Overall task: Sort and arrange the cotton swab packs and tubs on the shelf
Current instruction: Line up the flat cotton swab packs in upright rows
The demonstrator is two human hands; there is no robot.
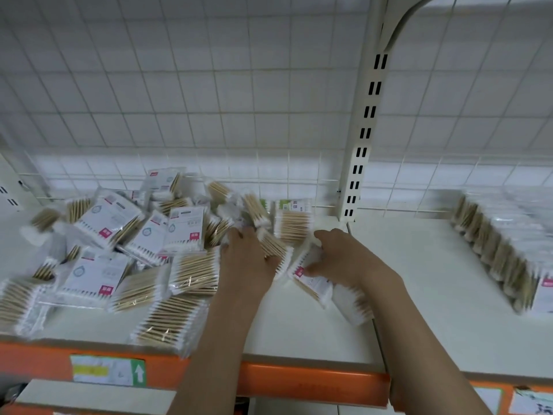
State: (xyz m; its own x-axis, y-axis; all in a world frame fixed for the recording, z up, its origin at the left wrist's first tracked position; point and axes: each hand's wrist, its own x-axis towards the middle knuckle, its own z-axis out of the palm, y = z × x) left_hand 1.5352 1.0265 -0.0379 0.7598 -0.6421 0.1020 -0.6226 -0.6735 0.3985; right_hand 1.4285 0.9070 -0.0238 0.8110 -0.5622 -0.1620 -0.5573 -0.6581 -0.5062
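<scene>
White shelf (413, 295), orange front edge, wire-grid back: loose heap of cotton swab packs (119, 250) at left of frame, upright sorted row (502, 253) at far right. Your left hand (245, 259) reaches into the heap, fingers curled on 1 pack (273, 247), likely drawing it out; your right hand (341, 259) at centre grips 1 labelled pack (311, 280), probably bound for the row. No tubs visible.

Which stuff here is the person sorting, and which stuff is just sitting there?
Part of the job:
- jumbled pile of cotton swab packs
- pack gripped by the left hand
- pack held by the right hand
- neat row of packs
- shelf

Just there:
- slotted upright post
- wire grid back
- price label
</scene>
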